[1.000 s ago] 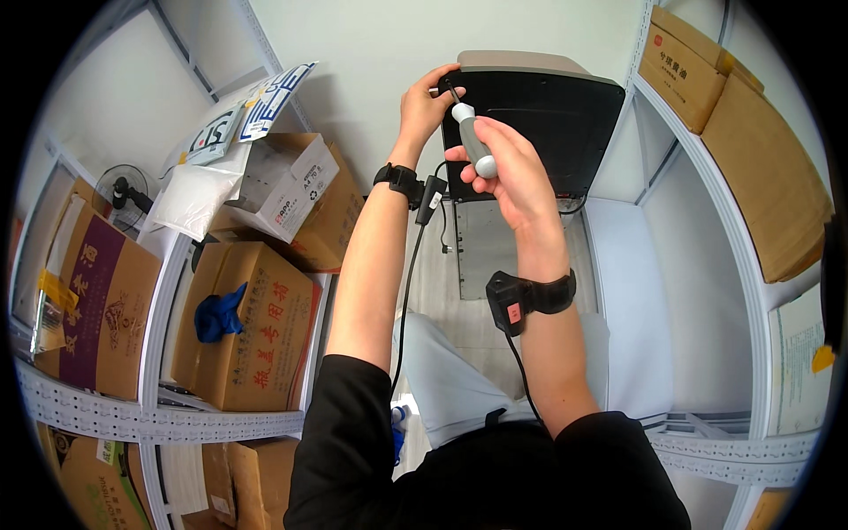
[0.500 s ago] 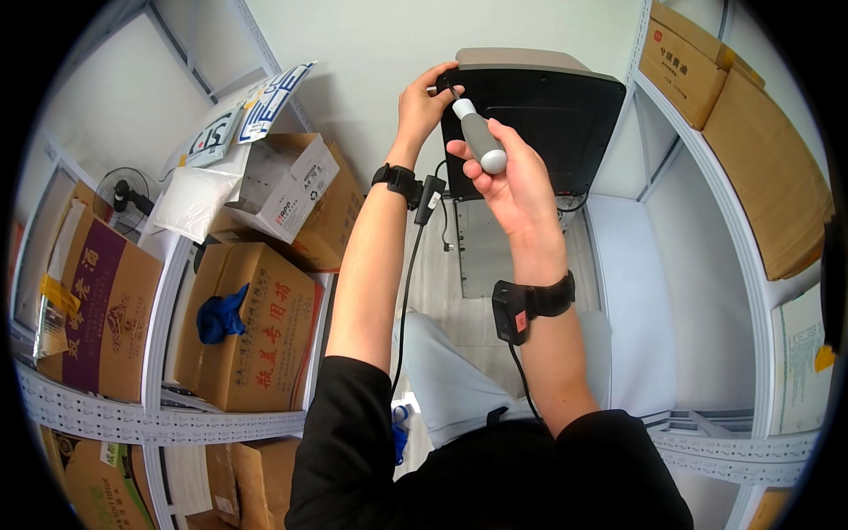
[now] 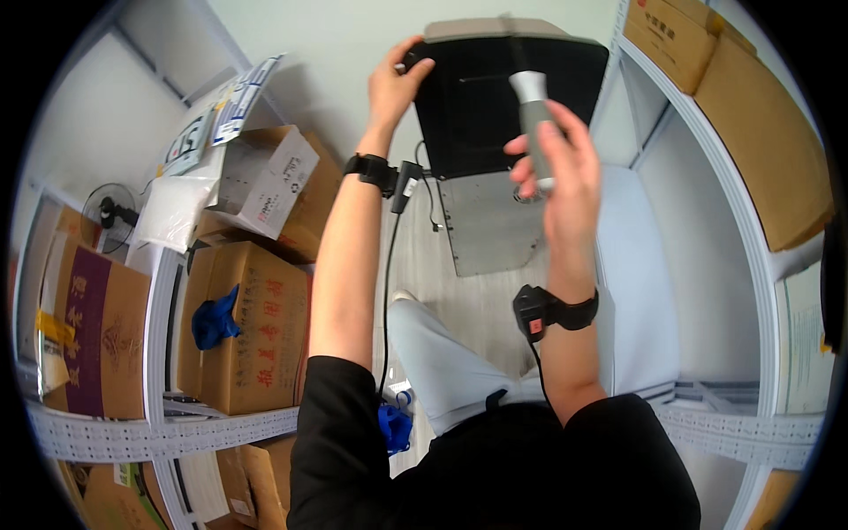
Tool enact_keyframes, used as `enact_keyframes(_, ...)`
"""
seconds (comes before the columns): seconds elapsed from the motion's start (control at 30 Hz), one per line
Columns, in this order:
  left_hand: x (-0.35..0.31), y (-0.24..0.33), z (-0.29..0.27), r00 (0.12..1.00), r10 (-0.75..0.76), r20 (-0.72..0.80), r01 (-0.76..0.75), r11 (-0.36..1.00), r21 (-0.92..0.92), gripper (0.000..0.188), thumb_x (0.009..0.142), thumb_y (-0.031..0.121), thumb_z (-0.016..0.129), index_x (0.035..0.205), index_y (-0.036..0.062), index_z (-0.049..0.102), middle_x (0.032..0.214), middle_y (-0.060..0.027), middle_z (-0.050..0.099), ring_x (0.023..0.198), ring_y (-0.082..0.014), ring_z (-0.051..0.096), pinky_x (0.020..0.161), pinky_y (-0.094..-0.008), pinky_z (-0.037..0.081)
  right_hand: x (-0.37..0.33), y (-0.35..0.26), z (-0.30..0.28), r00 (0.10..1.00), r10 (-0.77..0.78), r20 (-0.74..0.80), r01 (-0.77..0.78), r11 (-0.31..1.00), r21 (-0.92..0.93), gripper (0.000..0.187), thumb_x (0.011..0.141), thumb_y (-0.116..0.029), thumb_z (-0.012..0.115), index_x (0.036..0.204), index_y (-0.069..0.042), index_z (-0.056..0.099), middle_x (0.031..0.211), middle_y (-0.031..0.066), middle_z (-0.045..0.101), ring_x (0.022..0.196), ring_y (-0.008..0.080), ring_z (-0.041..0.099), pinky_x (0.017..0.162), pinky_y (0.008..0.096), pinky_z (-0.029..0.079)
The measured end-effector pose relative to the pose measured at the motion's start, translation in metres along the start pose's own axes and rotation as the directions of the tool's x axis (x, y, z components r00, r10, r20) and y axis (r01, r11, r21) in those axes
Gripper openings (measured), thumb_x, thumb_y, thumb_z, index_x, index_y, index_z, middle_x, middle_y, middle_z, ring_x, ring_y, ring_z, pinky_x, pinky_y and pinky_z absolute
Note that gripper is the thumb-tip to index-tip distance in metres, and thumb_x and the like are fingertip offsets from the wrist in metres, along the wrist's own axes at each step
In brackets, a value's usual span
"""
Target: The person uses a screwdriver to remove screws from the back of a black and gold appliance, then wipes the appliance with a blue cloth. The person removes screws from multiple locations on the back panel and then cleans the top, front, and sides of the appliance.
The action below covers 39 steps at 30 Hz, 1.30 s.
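Gripping in the right hand a grey-and-white round-handled screwdriver, fingers closed around its handle, with the thin shaft blurred and pointing upward. Hovering now before a flat black panel with rounded corners, toward its right half, with a grey metal box just below in the view; half a second ago, standing instead with its tip at the upper left corner. Still touching that corner with the left hand, thumb on the face and fingers near the edge, only narrowly parted; cannot tell if pinching something small between them. Meaning, by judgement, a pause of turning at that corner; cannot tell whether leaving any screw there loose or tight.
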State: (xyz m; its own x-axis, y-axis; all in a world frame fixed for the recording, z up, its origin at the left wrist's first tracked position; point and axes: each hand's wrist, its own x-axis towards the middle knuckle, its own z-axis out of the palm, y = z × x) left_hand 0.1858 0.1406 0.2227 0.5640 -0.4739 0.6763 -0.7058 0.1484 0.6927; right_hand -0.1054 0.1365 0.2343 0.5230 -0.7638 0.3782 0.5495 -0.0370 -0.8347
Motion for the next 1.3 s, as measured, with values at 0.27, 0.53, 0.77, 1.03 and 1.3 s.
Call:
enact_keyframes(0.27,0.001,-0.007,0.025,0.981,0.073,-0.177,-0.070,0.997,0.025,0.067,0.082,0.025,0.074,0.141,0.0051,0.048,0.130,-0.0191,0.058,0.116,-0.0281,0.057,0.100,-0.0367,0.044,0.015,0.037,-0.179,0.863,-0.055,-0.503,0.025,0.997,-0.067,0.046,0.095,-0.021,0.060,0.131,0.006,0.051,0.092,0.0143,0.066,0.067,0.0105,0.055,0.057,0.0215,0.042)
enact_keyframes(0.53,-0.066,0.038,0.121,0.706,0.646,-0.291,-0.431,0.718,0.546,0.028,0.087,0.004,0.061,0.114,-0.0029,0.058,0.116,-0.0146,0.059,0.103,-0.0260,0.057,0.091,-0.0346,0.046,0.031,0.212,-0.354,0.630,0.386,-0.674,-0.386,0.909,0.160,0.041,0.090,-0.024,0.066,0.125,-0.003,0.060,0.090,0.0090,0.066,0.066,0.0105,0.057,0.056,0.0208,0.042)
enact_keyframes(0.77,-0.221,-0.036,0.293,0.714,0.344,0.609,-0.464,0.885,0.044,0.008,0.070,0.002,0.065,0.076,0.0076,0.064,0.075,-0.0066,0.064,0.071,-0.0244,0.062,0.061,-0.0351,0.050,0.019,0.410,-0.454,0.440,0.637,-0.633,-0.756,0.643,0.122,0.037,0.085,-0.023,0.063,0.115,-0.001,0.063,0.071,0.0040,0.064,0.057,0.0114,0.060,0.049,0.0241,0.042)
enact_keyframes(1.03,-0.351,-0.137,0.350,0.473,-0.298,0.830,0.029,0.946,0.323,0.004,0.076,0.007,0.063,0.077,0.0071,0.066,0.071,-0.0080,0.066,0.064,-0.0262,0.064,0.059,-0.0360,0.052,-0.029,0.561,-0.539,0.275,0.653,-0.706,-0.952,0.290,-0.103,0.037,0.085,-0.031,0.063,0.102,0.002,0.064,0.068,0.0060,0.065,0.054,0.0123,0.058,0.051,0.0283,0.046)
enact_keyframes(1.3,-0.413,-0.178,0.344,0.080,-0.467,0.881,0.055,0.884,0.464,0.007,0.082,0.009,0.059,0.084,0.0059,0.065,0.080,-0.0124,0.067,0.077,-0.0324,0.064,0.069,-0.0432,0.052,-0.049,0.648,-0.559,0.313,0.495,-0.810,-0.917,0.380,-0.122,0.046,0.082,-0.038,0.063,0.108,0.000,0.064,0.071,0.0108,0.070,0.070,0.0231,0.069,0.069,0.0355,0.052)
